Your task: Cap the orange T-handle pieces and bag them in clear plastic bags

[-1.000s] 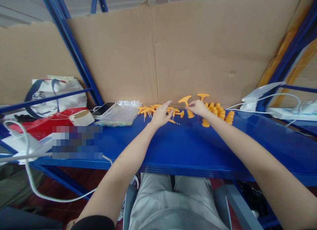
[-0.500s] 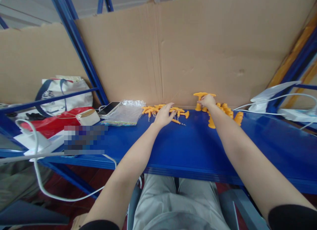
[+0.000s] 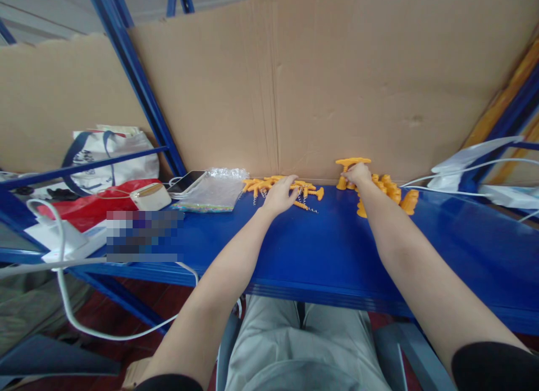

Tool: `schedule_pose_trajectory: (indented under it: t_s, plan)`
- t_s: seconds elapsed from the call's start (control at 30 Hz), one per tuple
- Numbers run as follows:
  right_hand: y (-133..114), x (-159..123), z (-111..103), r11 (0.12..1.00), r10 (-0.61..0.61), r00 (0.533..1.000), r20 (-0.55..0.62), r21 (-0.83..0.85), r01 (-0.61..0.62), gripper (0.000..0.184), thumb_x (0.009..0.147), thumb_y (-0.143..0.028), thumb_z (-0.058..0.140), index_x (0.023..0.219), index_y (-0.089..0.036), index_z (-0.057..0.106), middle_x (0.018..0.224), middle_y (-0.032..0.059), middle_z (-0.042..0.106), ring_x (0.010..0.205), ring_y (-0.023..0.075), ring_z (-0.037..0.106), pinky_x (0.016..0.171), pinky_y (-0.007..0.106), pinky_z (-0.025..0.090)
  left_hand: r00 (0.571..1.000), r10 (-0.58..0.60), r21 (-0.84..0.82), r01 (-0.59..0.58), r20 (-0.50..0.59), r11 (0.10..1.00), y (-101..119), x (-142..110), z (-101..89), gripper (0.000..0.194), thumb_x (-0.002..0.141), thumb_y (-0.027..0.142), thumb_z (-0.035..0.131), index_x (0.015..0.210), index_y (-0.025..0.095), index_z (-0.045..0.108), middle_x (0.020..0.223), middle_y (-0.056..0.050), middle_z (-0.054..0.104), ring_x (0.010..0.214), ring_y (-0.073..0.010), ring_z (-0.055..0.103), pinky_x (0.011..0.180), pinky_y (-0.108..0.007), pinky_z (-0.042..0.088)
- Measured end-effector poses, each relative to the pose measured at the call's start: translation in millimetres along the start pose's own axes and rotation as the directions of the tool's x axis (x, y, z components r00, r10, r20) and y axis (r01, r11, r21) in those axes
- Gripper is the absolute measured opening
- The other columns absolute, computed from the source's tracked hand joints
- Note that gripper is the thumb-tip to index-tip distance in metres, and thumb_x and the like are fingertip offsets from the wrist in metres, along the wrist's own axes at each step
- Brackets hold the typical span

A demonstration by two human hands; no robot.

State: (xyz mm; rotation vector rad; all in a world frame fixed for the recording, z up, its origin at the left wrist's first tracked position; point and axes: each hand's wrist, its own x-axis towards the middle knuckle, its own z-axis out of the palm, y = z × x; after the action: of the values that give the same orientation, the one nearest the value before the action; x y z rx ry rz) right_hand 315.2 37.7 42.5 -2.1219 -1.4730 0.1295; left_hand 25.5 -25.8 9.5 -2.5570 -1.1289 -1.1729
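Note:
My right hand (image 3: 359, 175) is closed around an upright yellow corkscrew (image 3: 351, 161) near the back edge of the blue tabletop. Its crossbar handle sticks out above my fingers, and part of its body is behind them. Beside and partly behind my right forearm stand several yellow bell-shaped corkscrew bases (image 3: 391, 190). My left hand (image 3: 280, 197), fingers apart, lies over a pile of yellow corkscrew handles (image 3: 257, 185) with metal spirals. It covers part of the pile; whether it presses on any piece, I cannot tell. One loose handle (image 3: 320, 193) lies at the pile's right end.
A clear plastic packet (image 3: 214, 193) and a phone (image 3: 189, 183) lie left of the pile. Farther left are a red bag (image 3: 101, 203), a white tote (image 3: 122, 161) and cables. Cardboard (image 3: 320, 88) walls off the back; blue posts (image 3: 135, 77) rise at the sides.
The view has shifted slightly. My right hand stays at the upright corkscrew and my left hand stays over the pile, with little visible movement in either.

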Motion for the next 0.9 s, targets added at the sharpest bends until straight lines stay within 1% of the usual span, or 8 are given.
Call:
schedule_pose_trajectory:
  t_s: [0.07,0.1,0.33,0.43,0.57,0.7,0.8,0.9]
  plan:
    - [-2,-2,0,0.993,0.112,0.994,-0.01,0.041,-0.111,0.012,0.082,-0.031,0.068,0.077,-0.02,0.07,0.071,0.0081,0.073,0.076,0.0271,0.074,0.07,0.035,0.056,1.0,0.003,-0.002,-0.003,0.002,1.0,0,0,0.3,0.033,0.09,0.015,0.051,0.122,0.014,0.056,0.118,-0.012,0.068,0.111,-0.0221,0.064,0.099,-0.038,0.05]
    - [-3,-2,0,0.991,0.123,0.992,-0.007,0.059,-0.122,0.013,0.083,-0.031,0.067,0.078,-0.02,0.07,0.072,0.0079,0.073,0.075,0.0266,0.074,0.07,0.035,0.056,1.0,0.002,-0.003,-0.002,0.005,1.0,0,0,0.3,0.033,0.09,0.015,0.051,0.122,0.014,0.056,0.118,-0.012,0.068,0.111,-0.0222,0.064,0.099,-0.038,0.05]
    - [-2,-2,1,0.988,0.115,0.993,0.031,0.098,-0.118,0.022,0.085,-0.038,0.065,0.087,-0.017,0.071,0.077,0.0112,0.074,0.072,0.0264,0.073,0.068,0.035,0.055,1.0,-0.004,0.01,0.004,0.009,1.0,1,0,-0.4,0.032,0.09,0.015,0.051,0.121,0.015,0.057,0.118,-0.012,0.068,0.11,-0.0225,0.064,0.099,-0.039,0.05]
    - [-2,0,0,0.994,0.093,0.995,0.018,0.05,-0.094,0.028,0.086,-0.043,0.063,0.089,-0.015,0.071,0.075,0.0133,0.073,0.076,0.0273,0.073,0.071,0.035,0.054,1.0,0.003,0.019,-0.003,0.0,1.0,0,0,0.5,0.031,0.09,0.016,0.051,0.12,0.016,0.058,0.117,-0.012,0.068,0.109,-0.0228,0.065,0.098,-0.04,0.051]
    - [-4,1,-6,0.994,0.083,0.997,0.006,-0.074,-0.082,0.024,0.085,-0.038,0.065,0.085,-0.015,0.072,0.072,0.0131,0.073,0.081,0.0289,0.073,0.072,0.034,0.054,1.0,0.026,0.036,-0.026,-0.005,0.999,-2,1,1.6,0.022,0.089,0.015,0.051,0.107,0.016,0.064,0.108,-0.01,0.071,0.103,-0.022,0.066,0.096,-0.039,0.051]
    - [-5,-1,-20,0.988,0.011,0.999,0.037,-0.151,-0.006,0.021,0.085,-0.033,0.064,0.087,-0.014,0.073,0.074,0.0119,0.073,0.081,0.0268,0.072,0.071,0.033,0.054,0.998,0.055,0.053,-0.057,0.026,0.997,-3,3,1.3,0.018,0.088,0.014,0.05,0.091,0.017,0.067,0.097,-0.008,0.072,0.097,-0.0207,0.067,0.094,-0.038,0.052]
    - [-2,-6,-36,0.976,-0.074,0.997,0.029,-0.202,0.079,0.024,0.077,-0.034,0.072,0.09,-0.014,0.074,0.077,0.0132,0.073,0.087,0.0274,0.071,0.071,0.031,0.053,0.995,0.076,0.081,-0.081,0.07,0.993,-4,3,1.1,0.02,0.087,0.014,0.049,0.084,0.017,0.068,0.092,-0.007,0.073,0.092,-0.0209,0.067,0.089,-0.037,0.054]
    - [4,-16,-49,0.954,-0.198,0.98,0.025,-0.223,0.199,0.027,0.071,-0.037,0.077,0.088,-0.016,0.075,0.08,0.014,0.073,0.09,0.0295,0.07,0.072,0.032,0.053,0.987,0.067,0.116,-0.084,0.146,0.99,-5,3,2.0,0.02,0.084,0.014,0.049,0.08,0.018,0.068,0.091,-0.007,0.073,0.09,-0.0212,0.067,0.085,-0.035,0.055]
